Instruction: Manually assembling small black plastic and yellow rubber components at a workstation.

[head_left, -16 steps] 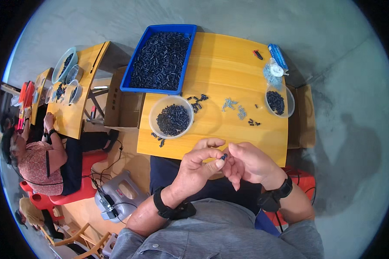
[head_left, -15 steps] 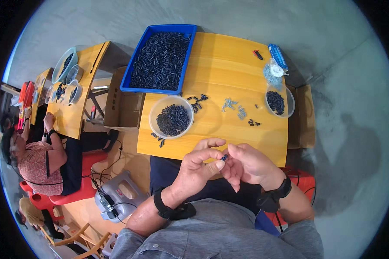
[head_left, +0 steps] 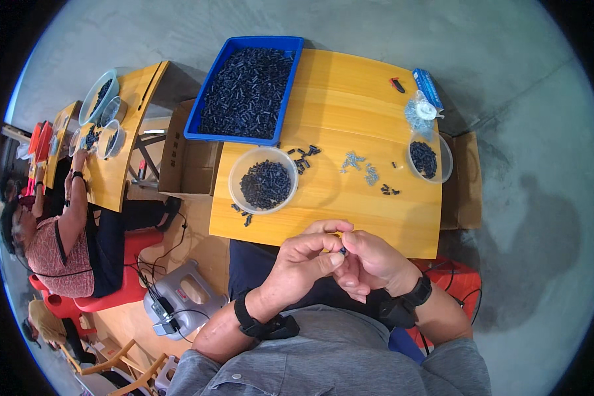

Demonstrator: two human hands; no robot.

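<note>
Above my lap, just off the table's near edge, my two hands meet around one small black cylindrical part [head_left: 342,251]. My left hand [head_left: 301,265] pinches it between thumb and forefinger. Closed in from the other side, my right hand [head_left: 376,263] has its thumb and fingertips at the same part, which they mostly hide. Beyond the hands, a clear round bowl [head_left: 235,195] holds many like black parts, with some loose beside it. Small silver screw-like pieces [head_left: 371,174] lie in two little heaps, near a few more black parts [head_left: 389,189].
A blue tray [head_left: 206,86] full of black parts overhangs the far left of the yellow table [head_left: 350,86]. At the right edge are a smaller bowl [head_left: 447,162], a clear bag [head_left: 417,119], a blue box [head_left: 428,88] and a red-black tool [head_left: 397,84]. A person [head_left: 63,247] works at the left.
My right hand has shifted slightly left and closed in on the left hand, covering more of the black part. At the left, the other person's arm has reached forward toward the bowls.
</note>
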